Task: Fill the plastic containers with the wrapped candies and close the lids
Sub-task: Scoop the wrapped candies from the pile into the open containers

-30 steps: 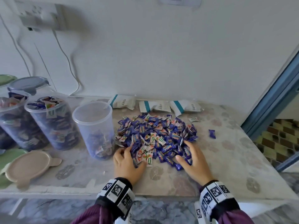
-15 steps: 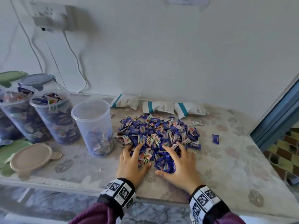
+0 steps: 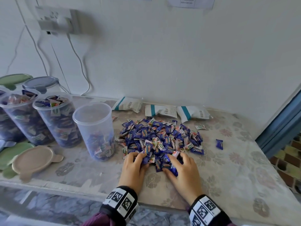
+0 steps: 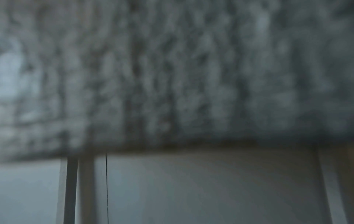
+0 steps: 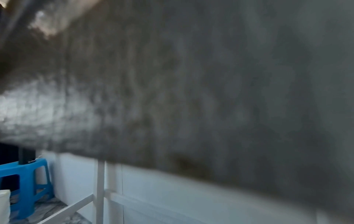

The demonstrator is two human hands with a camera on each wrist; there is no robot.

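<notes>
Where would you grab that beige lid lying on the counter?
Probably by the small tab sticking out on the right of the beige lid, coming from above. The lid lies flat on the counter, so its rim gives fingers little to catch; the tab juts clear of the round edge.

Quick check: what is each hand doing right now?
Left hand: fingers curled, gripping wrapped candies at the pile's near edge.
Right hand: fingers curled, gripping candies from the same pile.

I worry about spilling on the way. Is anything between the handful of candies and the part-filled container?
Nothing visible. Both hands, left hand and right hand, grip candies at the near edge of the candy pile; only bare tabletop separates them from the open, lidless part-filled container to their left.
</notes>
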